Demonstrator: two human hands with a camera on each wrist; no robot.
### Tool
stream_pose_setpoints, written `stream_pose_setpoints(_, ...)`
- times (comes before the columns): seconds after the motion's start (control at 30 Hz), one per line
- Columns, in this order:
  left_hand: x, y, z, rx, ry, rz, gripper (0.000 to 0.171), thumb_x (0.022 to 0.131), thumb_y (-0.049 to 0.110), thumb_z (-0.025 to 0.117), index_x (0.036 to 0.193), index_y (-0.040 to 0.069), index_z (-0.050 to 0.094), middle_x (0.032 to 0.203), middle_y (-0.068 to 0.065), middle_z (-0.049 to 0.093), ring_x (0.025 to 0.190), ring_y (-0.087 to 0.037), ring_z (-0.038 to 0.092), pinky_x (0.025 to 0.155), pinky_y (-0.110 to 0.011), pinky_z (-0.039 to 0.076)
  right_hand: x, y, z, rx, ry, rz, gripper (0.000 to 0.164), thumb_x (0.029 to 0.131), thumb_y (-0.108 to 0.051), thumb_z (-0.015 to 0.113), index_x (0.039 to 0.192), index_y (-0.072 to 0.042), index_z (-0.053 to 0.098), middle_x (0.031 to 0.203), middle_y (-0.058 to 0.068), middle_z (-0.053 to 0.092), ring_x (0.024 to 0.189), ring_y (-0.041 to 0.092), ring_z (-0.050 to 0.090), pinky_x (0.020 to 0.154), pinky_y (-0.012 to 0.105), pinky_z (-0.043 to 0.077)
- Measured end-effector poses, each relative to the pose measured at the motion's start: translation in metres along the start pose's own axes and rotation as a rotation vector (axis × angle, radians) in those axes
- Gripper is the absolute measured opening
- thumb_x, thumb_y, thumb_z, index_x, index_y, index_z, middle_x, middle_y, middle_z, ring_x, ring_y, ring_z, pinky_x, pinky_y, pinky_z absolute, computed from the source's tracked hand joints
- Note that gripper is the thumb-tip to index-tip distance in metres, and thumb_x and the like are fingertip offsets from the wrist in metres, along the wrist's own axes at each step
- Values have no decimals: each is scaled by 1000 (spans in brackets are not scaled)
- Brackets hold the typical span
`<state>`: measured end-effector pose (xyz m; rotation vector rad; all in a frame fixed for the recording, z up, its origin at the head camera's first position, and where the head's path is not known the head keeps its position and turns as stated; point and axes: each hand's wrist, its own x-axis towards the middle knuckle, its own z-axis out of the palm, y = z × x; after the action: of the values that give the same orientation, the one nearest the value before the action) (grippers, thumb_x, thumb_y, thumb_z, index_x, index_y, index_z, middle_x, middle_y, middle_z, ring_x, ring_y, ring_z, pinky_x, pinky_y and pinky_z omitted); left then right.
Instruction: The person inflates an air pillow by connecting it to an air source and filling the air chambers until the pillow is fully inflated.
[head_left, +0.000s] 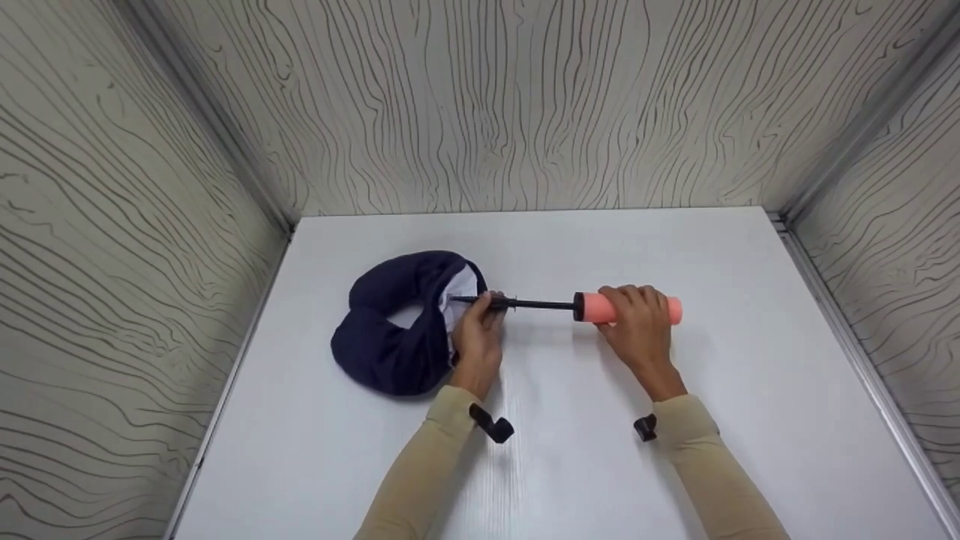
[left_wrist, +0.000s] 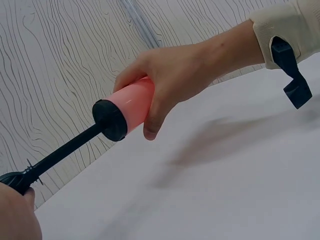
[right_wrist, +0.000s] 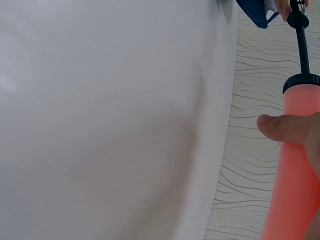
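Observation:
A dark blue U-shaped neck pillow point(head_left: 390, 364) lies on the left of the table, its cover parted on the right side to show a white lining point(head_left: 459, 289). At that opening my left hand point(head_left: 480, 341) grips the black nozzle end of a hand pump, with the tapered tip pointing into the white fabric. Further right, my right hand point(head_left: 641, 326) is wrapped round the pump's pink barrel point(left_wrist: 134, 102). Between both hands the black rod point(head_left: 547, 304) is drawn out. The left wrist view shows the barrel raised above the table.
The white table point(head_left: 570, 465) is enclosed by wood-grain panels point(head_left: 495, 112) at the back and both sides. Grey metal strips point(head_left: 855, 352) run along its side edges. Black wrist mounts point(head_left: 491, 424) stick out from both sleeves.

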<state>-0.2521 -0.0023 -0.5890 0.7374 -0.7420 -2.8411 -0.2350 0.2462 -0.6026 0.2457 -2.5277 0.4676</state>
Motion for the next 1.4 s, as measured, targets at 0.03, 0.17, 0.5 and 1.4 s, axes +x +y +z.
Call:
stream_pose_setpoints(0.03, 0, 1, -1, -4, 3, 2, 16, 99, -5, 65, 86, 2, 71, 83, -8, 75, 84, -18, 76, 100, -40, 62, -1, 1, -1, 0, 3, 6, 57, 74, -14, 99, 125, -12, 75, 118, 18, 76, 112, 41, 61, 105, 59, 48)
stream_pose_setpoints(0.17, -1, 2, -3, -5, 5, -4, 16, 99, -5, 66, 86, 2, 72, 83, -8, 76, 84, -18, 76, 104, -42, 60, -3, -4, 1, -8, -4, 1, 58, 74, -16, 100, 126, -13, 75, 117, 17, 76, 112, 41, 62, 104, 59, 48)
stream_pose_setpoints(0.5, -7, -11, -2, 15, -7, 26, 12, 99, -4, 65, 89, 2, 70, 82, -7, 76, 83, -16, 76, 92, -35, 65, 6, -55, 20, -48, -11, -28, 58, 73, -17, 99, 126, -14, 75, 113, 14, 76, 107, 39, 62, 100, 55, 48)
stream_pose_setpoints(1.4, 5, 9, -8, -12, -15, 11, 14, 100, -4, 64, 89, 1, 70, 84, -9, 75, 84, -18, 75, 95, -35, 64, -3, -6, 2, -8, -14, 18, 57, 74, -15, 99, 125, -14, 75, 118, 17, 76, 113, 41, 62, 106, 61, 48)
